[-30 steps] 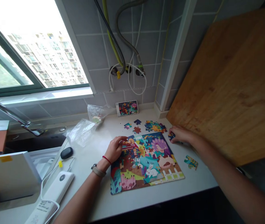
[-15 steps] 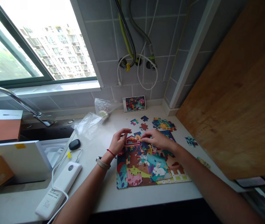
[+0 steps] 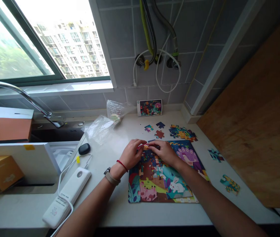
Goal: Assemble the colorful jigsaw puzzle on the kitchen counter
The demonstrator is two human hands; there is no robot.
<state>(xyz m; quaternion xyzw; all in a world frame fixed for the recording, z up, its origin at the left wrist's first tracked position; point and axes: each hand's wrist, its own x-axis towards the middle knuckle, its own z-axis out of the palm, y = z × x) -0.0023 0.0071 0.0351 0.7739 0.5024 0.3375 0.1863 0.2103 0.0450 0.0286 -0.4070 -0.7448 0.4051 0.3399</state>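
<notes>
Countertop (image 3: 130, 212) holds the puzzle (image 3: 154, 181) flat while left hand (image 3: 131, 153) and right hand (image 3: 165, 152), half-closed (grip unclear on my feed), likely steady its far edge.

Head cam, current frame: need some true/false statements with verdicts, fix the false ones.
1. The left hand has a thin red bracelet at its wrist. True.
2. The white rectangular power bank lies right of the colourful jigsaw puzzle. False: the power bank lies to its left.
3. A loose reddish-brown puzzle piece lies beyond the puzzle's far edge. True.
4. The crumpled clear plastic bag lies in the sink. False: the bag lies on the white countertop.
5. The right hand is over the puzzle, fingertips close to the left hand's. True.
</notes>
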